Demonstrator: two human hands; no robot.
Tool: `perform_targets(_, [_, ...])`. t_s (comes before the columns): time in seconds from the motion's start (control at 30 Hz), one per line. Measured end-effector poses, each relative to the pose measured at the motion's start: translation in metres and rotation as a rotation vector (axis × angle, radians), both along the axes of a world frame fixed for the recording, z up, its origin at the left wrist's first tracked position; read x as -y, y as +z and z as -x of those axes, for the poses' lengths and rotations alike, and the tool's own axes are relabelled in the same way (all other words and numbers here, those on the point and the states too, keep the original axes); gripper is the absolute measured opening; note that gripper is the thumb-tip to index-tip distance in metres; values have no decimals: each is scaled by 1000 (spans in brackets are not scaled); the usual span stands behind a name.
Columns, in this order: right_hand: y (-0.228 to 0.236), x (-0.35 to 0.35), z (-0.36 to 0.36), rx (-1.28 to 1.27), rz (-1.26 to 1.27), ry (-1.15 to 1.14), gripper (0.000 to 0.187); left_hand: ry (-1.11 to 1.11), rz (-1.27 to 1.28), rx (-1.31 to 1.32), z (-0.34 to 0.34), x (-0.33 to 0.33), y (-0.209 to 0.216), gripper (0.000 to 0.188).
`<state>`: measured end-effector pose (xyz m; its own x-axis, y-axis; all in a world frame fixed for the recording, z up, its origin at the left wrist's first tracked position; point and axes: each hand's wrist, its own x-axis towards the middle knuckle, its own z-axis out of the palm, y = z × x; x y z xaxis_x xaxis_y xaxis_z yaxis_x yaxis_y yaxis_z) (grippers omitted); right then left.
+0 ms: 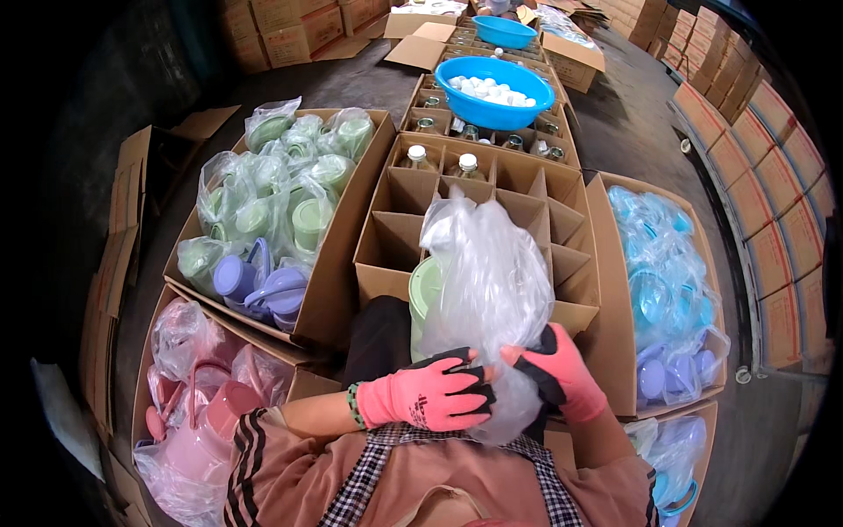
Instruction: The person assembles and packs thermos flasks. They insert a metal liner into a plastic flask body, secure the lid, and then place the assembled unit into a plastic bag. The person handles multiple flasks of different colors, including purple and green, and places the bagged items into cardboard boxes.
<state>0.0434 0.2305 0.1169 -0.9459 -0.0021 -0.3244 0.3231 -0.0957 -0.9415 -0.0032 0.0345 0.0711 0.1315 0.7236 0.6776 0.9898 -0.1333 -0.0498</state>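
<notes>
Both my hands wear pink gloves with black fingertips and hold a clear plastic bag (492, 290) in front of my chest. My left hand (426, 393) lies across the bag's lower left side, fingers curled in on it. On the right, my right hand (562, 373) pinches the bag's edge between thumb and fingers. A light green plastic container (425, 294) stands at the left of the bag, partly covered by it; whether it is inside cannot be told. Just beyond is a divided cardboard carton (386, 279), with two white-capped glass bottles (418, 159) in its far compartments.
Left are cartons of bagged green jugs (312, 220), purple ones (281, 292) and pink ones (198, 439). At right, a carton holds bagged blue pieces (654, 294) and purple pieces. A blue basin (457, 74) of white caps rests on a bottle carton ahead. Stacked boxes (768, 206) line the right.
</notes>
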Motion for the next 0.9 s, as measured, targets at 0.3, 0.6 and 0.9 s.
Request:
perform_targets(0.3, [2,-30,-16,-289,-136,-82,50,479,-704,1243,66,38,32,94])
perform_targets(0.6, [19,-63,32,-375,102,-218,38,89,-578,1853,103,29,28,56])
perform_targets(0.9, [41,-2,28,-800,-635,156,67,532,-272,29,66,-14,49,34])
